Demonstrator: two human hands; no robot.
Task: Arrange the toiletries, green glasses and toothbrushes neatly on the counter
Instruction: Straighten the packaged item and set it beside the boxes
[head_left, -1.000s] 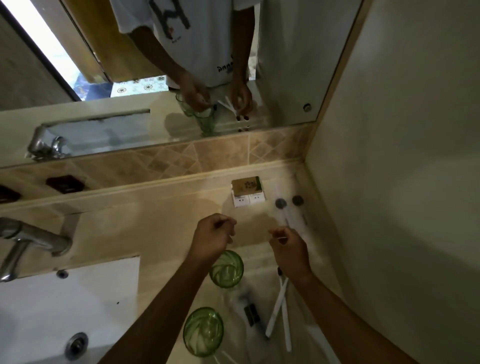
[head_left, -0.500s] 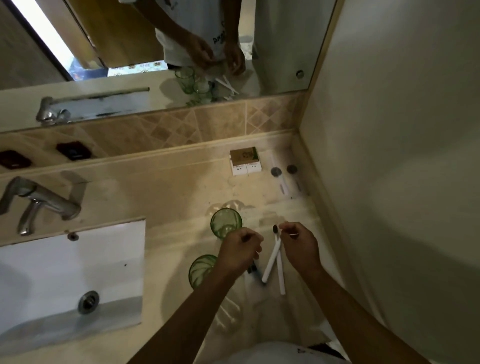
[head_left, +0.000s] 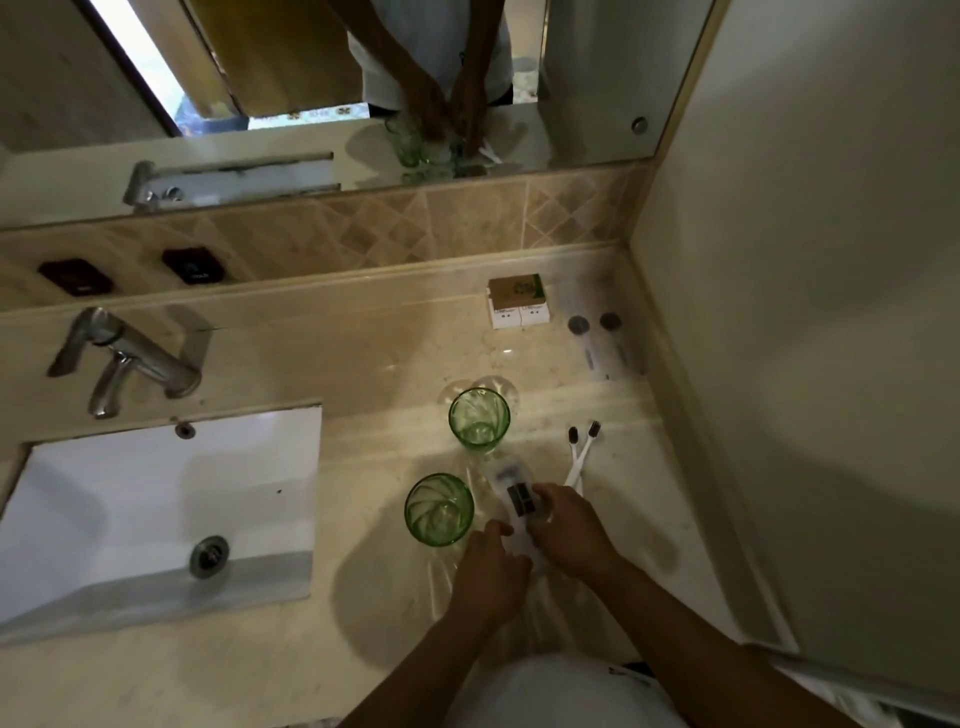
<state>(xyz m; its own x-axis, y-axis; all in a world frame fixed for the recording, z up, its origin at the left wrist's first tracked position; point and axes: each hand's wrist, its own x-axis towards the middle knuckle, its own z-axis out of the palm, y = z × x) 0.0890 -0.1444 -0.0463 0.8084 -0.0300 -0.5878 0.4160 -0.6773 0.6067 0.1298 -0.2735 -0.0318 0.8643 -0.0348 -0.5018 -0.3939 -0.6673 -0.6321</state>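
Head view: your left hand (head_left: 488, 566) and right hand (head_left: 569, 530) meet over clear plastic packet (head_left: 514, 496) lying on beige counter (head_left: 363, 353). Right fingers curl round packet's near end; left fingers curl against its left edge, grip hard to tell. Two green glasses upright just left: far glass (head_left: 479, 420), near glass (head_left: 439, 509). Two white toothbrushes (head_left: 581, 454) lie just right of packet, dark bristles pointing away. Small boxes (head_left: 518, 301) and two small bottles (head_left: 597, 338) at back corner. Sink (head_left: 156, 509) and faucet (head_left: 124, 358) left.

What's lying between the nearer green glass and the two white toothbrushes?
Head view: a clear plastic packet with a dark label, held by both hands, lies between the nearer green glass and the white toothbrushes.
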